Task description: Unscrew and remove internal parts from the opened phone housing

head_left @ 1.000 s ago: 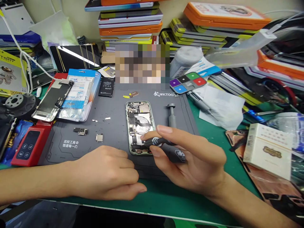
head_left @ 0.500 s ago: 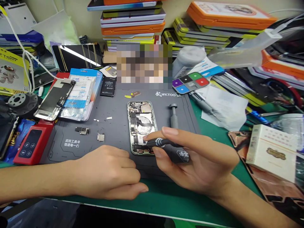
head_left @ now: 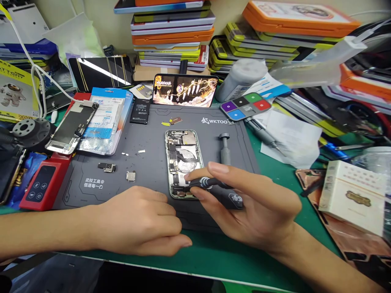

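Note:
An opened phone [head_left: 185, 152] lies on the dark grey mat [head_left: 159, 171], its inner boards and a round coil showing. My right hand [head_left: 253, 199] is closed round a slim black tool with pale bands [head_left: 210, 182], pinched between thumb and forefinger. Its tip reaches the lower end of the phone; the exact contact is too small to make out. Left of the phone, my left hand [head_left: 140, 224] rests as a loose fist at the mat's front edge, palm hidden. Small loose parts lie on the mat, among them a camera module [head_left: 106, 167] and a metal plate [head_left: 131, 176].
Behind the work stands a lit phone [head_left: 185, 90]. A grey screwdriver [head_left: 225, 148] lies right of the opened phone. At left are a detached screen [head_left: 70, 126], a red device [head_left: 42, 183] and a battery [head_left: 140, 111]. A white box [head_left: 354, 197] sits at right.
Both hands stay nearly where they were, the tool still at the phone's lower end. The whole view has shifted slightly. The blurred patch at the back now shows a lit phone screen.

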{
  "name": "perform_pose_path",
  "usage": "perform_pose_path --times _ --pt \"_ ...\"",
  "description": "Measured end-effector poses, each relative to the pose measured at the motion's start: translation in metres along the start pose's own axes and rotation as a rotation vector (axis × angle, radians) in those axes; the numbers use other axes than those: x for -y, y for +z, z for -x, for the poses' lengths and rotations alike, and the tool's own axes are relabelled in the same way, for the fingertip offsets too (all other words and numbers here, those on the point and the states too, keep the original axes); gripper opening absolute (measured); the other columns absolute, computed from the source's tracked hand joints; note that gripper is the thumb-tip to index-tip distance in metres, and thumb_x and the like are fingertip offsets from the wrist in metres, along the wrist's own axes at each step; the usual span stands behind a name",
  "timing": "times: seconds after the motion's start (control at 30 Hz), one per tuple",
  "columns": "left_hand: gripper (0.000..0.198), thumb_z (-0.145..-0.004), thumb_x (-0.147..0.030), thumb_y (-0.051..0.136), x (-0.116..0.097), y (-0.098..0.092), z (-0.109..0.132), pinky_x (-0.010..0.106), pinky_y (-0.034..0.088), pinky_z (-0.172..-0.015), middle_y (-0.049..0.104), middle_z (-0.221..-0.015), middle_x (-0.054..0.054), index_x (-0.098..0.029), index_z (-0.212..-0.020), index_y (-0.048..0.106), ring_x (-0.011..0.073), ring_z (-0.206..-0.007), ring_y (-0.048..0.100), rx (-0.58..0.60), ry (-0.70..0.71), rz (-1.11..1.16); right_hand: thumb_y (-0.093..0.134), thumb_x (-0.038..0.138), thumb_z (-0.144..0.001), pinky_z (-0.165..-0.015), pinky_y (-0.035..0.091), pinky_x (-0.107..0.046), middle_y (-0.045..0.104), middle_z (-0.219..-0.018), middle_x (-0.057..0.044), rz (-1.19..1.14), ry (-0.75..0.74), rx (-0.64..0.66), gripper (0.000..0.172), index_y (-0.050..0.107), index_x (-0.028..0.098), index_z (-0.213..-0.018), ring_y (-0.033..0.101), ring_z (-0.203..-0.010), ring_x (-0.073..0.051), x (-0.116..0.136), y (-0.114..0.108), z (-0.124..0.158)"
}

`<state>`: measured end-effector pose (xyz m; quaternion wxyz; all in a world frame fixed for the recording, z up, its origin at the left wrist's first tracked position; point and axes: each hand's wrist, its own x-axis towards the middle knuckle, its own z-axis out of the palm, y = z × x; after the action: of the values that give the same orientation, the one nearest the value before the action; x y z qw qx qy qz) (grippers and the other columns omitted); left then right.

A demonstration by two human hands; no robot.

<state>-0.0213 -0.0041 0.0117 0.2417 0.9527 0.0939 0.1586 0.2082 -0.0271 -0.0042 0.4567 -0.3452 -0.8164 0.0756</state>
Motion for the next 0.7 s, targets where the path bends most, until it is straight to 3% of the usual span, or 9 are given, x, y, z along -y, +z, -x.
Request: perform_pose_path --times 0.37,0.7 --pt "0.043 -0.109 -0.028 0.047 0.0001 0.0004 0.0002 0.036 0.038 -0.058 0.061 -0.066 -0.001 -0.019 -0.068 0.056 0.0154 -0.061 0.05 0.005 -0.001 0.007 0.066 0.001 -0.085 -0.061 0.067 -0.031 0.081 -0.114 -0.007 0.008 -0.016 -0.023 0.066 0.053 0.023 -0.145 0.08 -0.081 -0.02 0.0016 0.001 0.0001" --pt "0.043 -0.109 -0.03 0.046 -0.0005 0.0008 0.0005 0.034 0.039 -0.057 0.062 -0.065 -0.001 -0.02 -0.068 0.055 0.0144 -0.06 0.052 -0.002 -0.007 -0.002 0.065 0.0 -0.086 -0.061 0.067 -0.031 0.082 -0.102 -0.006 0.002 -0.055 -0.005 0.065 0.051 0.021 -0.146 0.079 -0.078 -0.02 0.0014 0.0001 -0.0024"
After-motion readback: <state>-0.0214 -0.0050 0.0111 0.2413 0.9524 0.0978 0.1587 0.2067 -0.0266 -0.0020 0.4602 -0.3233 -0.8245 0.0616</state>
